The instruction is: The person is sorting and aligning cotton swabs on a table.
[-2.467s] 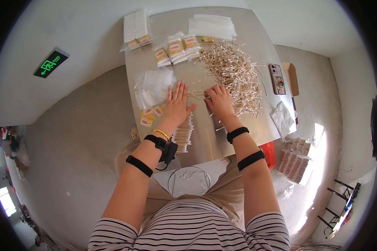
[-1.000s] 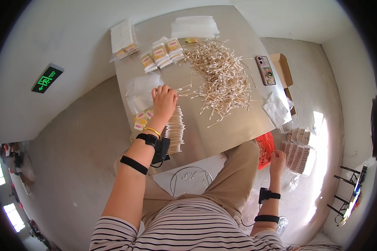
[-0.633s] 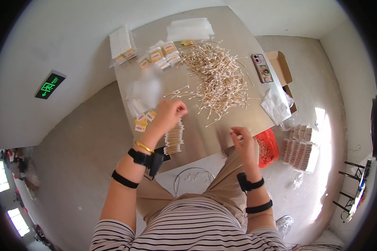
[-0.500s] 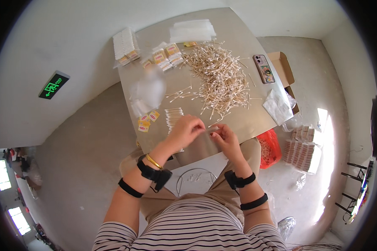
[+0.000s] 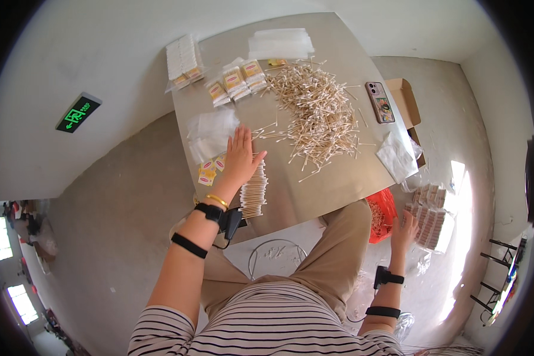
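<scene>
My left hand (image 5: pixel 241 155) lies flat and open on the grey table (image 5: pixel 314 190), fingers spread, next to a neat row of wooden cotton swabs (image 5: pixel 255 190). A big loose heap of cotton swabs (image 5: pixel 317 113) covers the table's middle. My right hand (image 5: pixel 404 230) hangs low at my right side, off the table, touching a stack of filled swab packets (image 5: pixel 428 218) on the floor. I cannot tell whether it grips one.
Empty clear bags (image 5: pixel 210 132) and small labels (image 5: pixel 209 172) lie left of my hand. Filled packets (image 5: pixel 236 82) and flat bag stacks (image 5: pixel 279 43) sit at the far edge. A phone (image 5: pixel 380 102), a cardboard box (image 5: pixel 404 98) and a red bag (image 5: pixel 381 215) are at the right.
Half a second ago both hands met at the table's near edge. Now the left hand has gone back flat on the table and the right has dropped to the packets on the floor.
</scene>
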